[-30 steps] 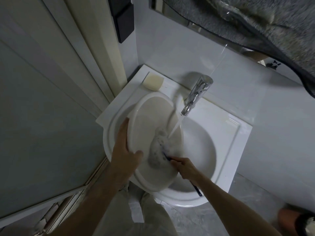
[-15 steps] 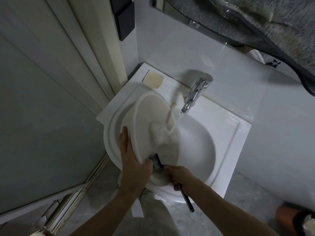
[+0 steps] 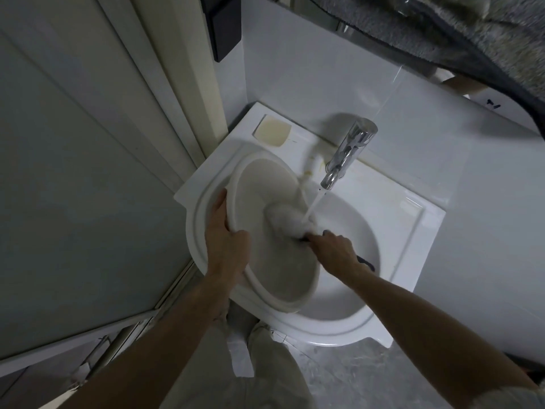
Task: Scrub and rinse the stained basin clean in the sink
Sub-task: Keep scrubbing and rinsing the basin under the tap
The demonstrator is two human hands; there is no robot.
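Note:
A pale oval plastic basin (image 3: 265,184) lies tilted in the white ceramic sink (image 3: 348,326), its greyish stained inside facing me. My left hand (image 3: 228,246) grips the basin's left rim. My right hand (image 3: 334,250) is closed around a dark-handled brush (image 3: 367,262), whose head is hidden in foam (image 3: 283,216) inside the basin. Water runs from the chrome tap (image 3: 348,152) onto the foamy spot.
A yellowish bar of soap (image 3: 272,132) lies at the sink's back left corner. A door frame and wall panel stand close on the left. A grey towel (image 3: 442,31) hangs overhead at the top right. My trouser legs and the tiled floor show below.
The basin has tipped back flatter with its far end near the soap. My right hand and the brush moved up and right toward the water stream. My left hand slid along the rim.

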